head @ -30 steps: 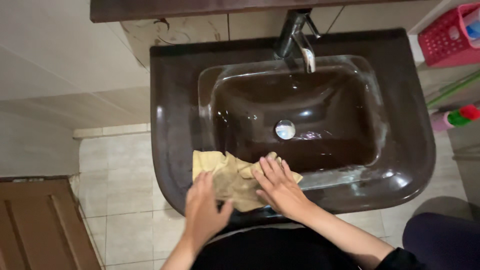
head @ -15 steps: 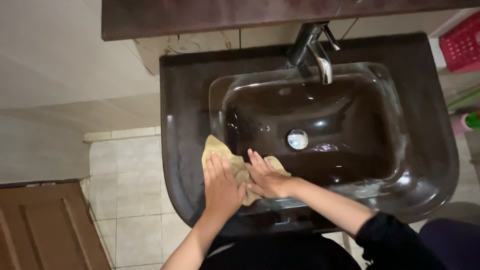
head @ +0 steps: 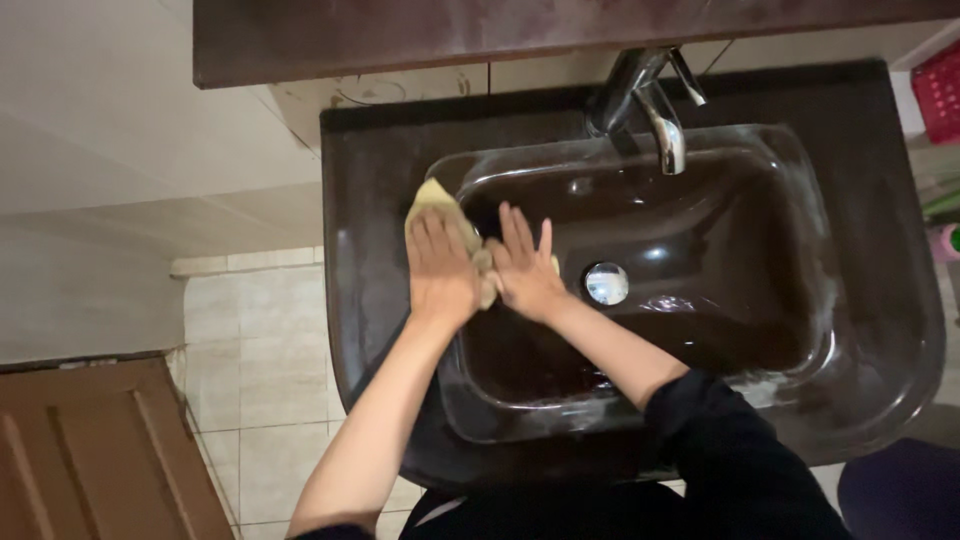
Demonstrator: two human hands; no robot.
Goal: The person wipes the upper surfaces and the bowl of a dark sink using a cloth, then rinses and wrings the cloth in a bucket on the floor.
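A crumpled yellow-tan cleaning cloth (head: 440, 205) lies pressed against the left rim of the glossy dark-brown rectangular washbasin (head: 860, 330), at the upper-left corner of its bowl. The left hand (head: 440, 265) lies flat on top of the cloth, fingers straight and together, pinning it rather than gripping it. The right hand (head: 522, 268) rests just beside it with fingers splayed and stretched out; its edge touches the cloth while the palm lies on the bowl's inner slope.

Half a second ago both hands and the cloth were on the basin's near-left rim; a second ago they were nearer still, at the front edge. So the cloth has travelled along the left side of the basin toward the back wall, with the front-left stretch of the rim behind it.

Ahead of the cloth only a short run of rim remains before the basin's back ledge. To the right of the hands the bowl opens wide: the round chrome drain (head: 606, 283) sits near the right hand, and the chrome tap (head: 655, 100) overhangs the back of the bowl, well apart from both hands. Soapy streaks show along the basin's right and front inner walls. Left of the basin is pale tiled floor (head: 255, 350).
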